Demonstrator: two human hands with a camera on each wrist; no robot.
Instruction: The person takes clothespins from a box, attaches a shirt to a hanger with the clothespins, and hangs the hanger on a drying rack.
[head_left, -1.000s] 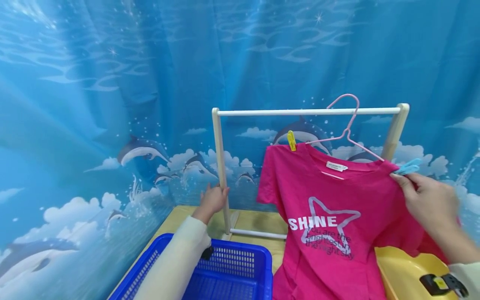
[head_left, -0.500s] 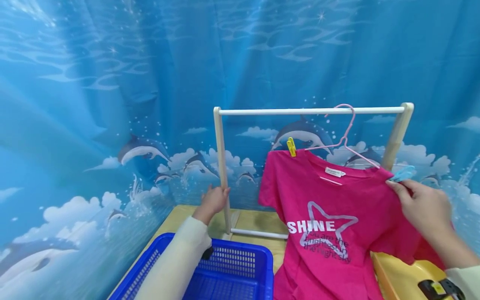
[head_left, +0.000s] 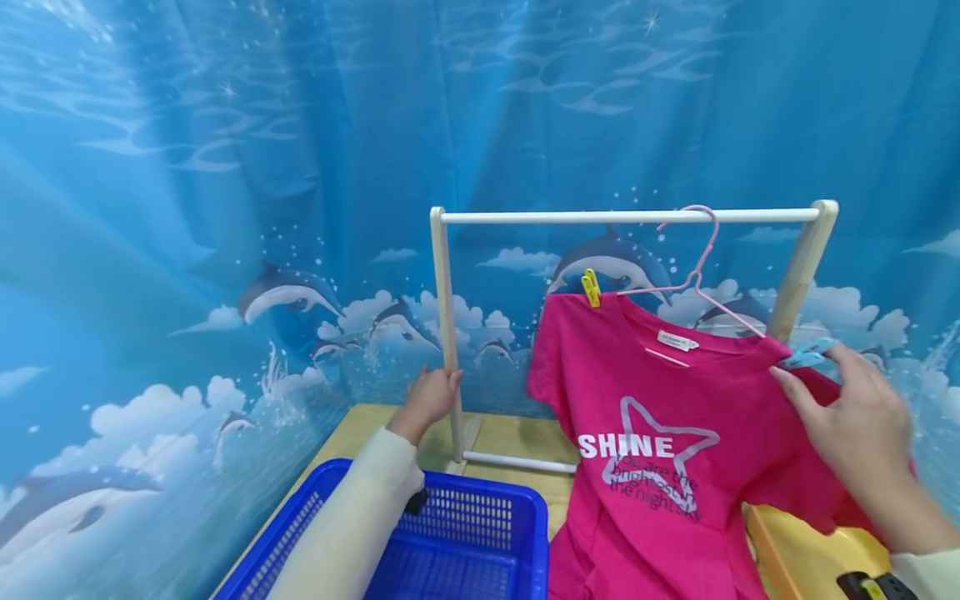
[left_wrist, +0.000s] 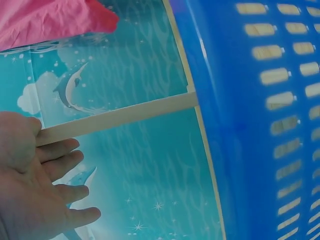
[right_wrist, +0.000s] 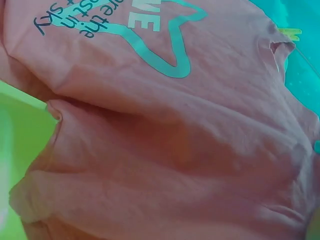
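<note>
A pink T-shirt [head_left: 675, 417] with a star and "SHINE" print hangs on a pink hanger [head_left: 697, 275], whose hook lies over the white bar of a clothes rack [head_left: 525, 218]. On one shoulder sits a yellow clothespin [head_left: 591, 288]; on the other, a light blue clothespin [head_left: 808, 353]. My right hand [head_left: 862, 417] is at the blue clothespin, thumb and fingers spread apart around it. My left hand [head_left: 431, 398] holds the rack's left post; the left wrist view shows the post [left_wrist: 120, 119] between thumb and index finger, other fingers loose. The shirt [right_wrist: 175, 130] fills most of the right wrist view.
A blue perforated basket [head_left: 465, 517] stands on the wooden table [head_left: 360, 425] in front of the rack's left post. Partly behind the shirt, a yellow container [head_left: 810, 554] stands at the lower right. A dolphin-print curtain [head_left: 225, 208] forms the backdrop.
The hanger's hook has come down onto the bar and the shirt has lowered slightly. My right thumb and fingers have spread from the blue clothespin. The left hand stays on the post.
</note>
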